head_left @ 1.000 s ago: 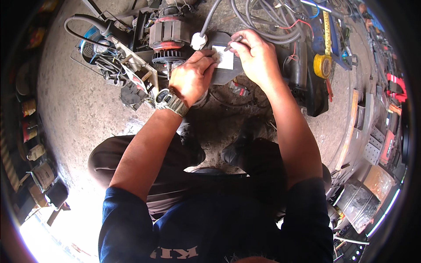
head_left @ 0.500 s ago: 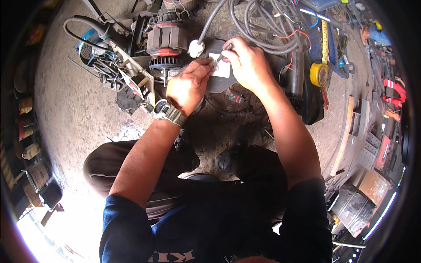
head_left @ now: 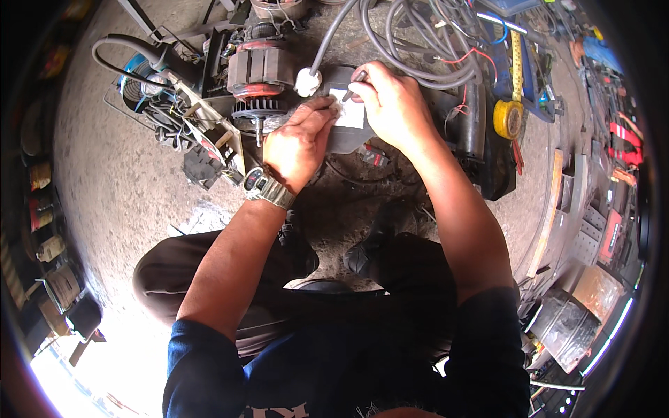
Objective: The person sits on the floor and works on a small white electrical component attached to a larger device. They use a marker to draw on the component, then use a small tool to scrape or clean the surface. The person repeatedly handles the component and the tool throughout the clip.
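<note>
A small white piece of paper (head_left: 350, 115) lies on a dark grey flat plate (head_left: 343, 142) between my hands. My left hand (head_left: 296, 143), its fingers curled together, holds the paper at its left edge; the fingertips partly cover that edge. Pinched in my right hand (head_left: 394, 97) is a dark pen-like tool (head_left: 354, 85), tilted with its tip down at the paper's upper part. Just left of my left hand stands a motor armature and stator (head_left: 260, 70) with a black fan and a shaft. A cable with a white lump (head_left: 307, 82) at its end sits above the plate.
Coiled grey cable (head_left: 397, 42) lies at the far side. To the right are a yellow tape measure (head_left: 508, 120) and a dark cylindrical housing (head_left: 472, 125). A metal frame with wires (head_left: 202, 108) lies left on the concrete floor (head_left: 104, 146). Metal bars (head_left: 547, 216) lie further right.
The view has shifted slightly, so the motor and cable end appear a little further left. Both hands stay at the paper, with the pen-like tool still in my right hand.
</note>
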Demonstrator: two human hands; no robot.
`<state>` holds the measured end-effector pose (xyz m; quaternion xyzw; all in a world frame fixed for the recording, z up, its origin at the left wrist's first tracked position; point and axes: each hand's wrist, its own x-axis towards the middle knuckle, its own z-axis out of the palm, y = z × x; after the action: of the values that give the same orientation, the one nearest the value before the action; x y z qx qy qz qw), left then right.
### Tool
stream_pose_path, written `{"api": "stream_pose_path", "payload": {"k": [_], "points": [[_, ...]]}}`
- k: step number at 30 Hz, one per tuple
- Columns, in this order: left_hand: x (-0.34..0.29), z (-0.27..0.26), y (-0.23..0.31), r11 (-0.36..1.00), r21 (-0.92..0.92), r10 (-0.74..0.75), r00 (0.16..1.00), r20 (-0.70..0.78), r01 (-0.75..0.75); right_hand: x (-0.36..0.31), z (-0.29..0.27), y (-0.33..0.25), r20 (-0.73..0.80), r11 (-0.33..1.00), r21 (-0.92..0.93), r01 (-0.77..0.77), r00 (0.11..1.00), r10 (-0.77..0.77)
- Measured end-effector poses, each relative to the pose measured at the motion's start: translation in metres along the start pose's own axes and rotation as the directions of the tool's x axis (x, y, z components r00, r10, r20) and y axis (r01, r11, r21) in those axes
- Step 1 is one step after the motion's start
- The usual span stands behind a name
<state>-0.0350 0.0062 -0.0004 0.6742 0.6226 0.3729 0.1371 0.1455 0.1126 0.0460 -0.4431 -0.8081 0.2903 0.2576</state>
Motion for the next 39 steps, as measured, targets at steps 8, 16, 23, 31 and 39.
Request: {"api": "stream_pose_path", "payload": {"k": [8, 16, 23, 31, 39], "points": [[-0.001, 0.001, -0.003, 1.000, -0.017, 0.008, 1.000, -0.017, -0.009, 0.001, 0.001, -0.001, -0.001, 0.999, -0.039, 0.000, 1.000, 0.000], [0.000, -0.001, -0.001, 1.000, -0.007, 0.007, 1.000, -0.013, -0.007, 0.001, 0.003, 0.000, 0.004, 0.999, -0.045, 0.005, 1.000, -0.005], [0.000, 0.000, -0.002, 1.000, -0.011, -0.002, 1.000, -0.004, 0.002, 0.001, -0.002, -0.008, 0.053, 0.997, -0.068, -0.045, 0.997, 0.049], [0.000, -0.001, -0.002, 1.000, -0.010, 0.006, 1.000, -0.003, -0.006, -0.004, 0.001, -0.008, 0.039, 0.994, -0.106, -0.014, 0.999, 0.018], [0.008, -0.003, 0.003, 0.985, 0.160, 0.066, 0.997, 0.032, -0.070, -0.009, 0.006, 0.001, 0.039, 0.985, -0.139, 0.100, 0.995, -0.096]]}}
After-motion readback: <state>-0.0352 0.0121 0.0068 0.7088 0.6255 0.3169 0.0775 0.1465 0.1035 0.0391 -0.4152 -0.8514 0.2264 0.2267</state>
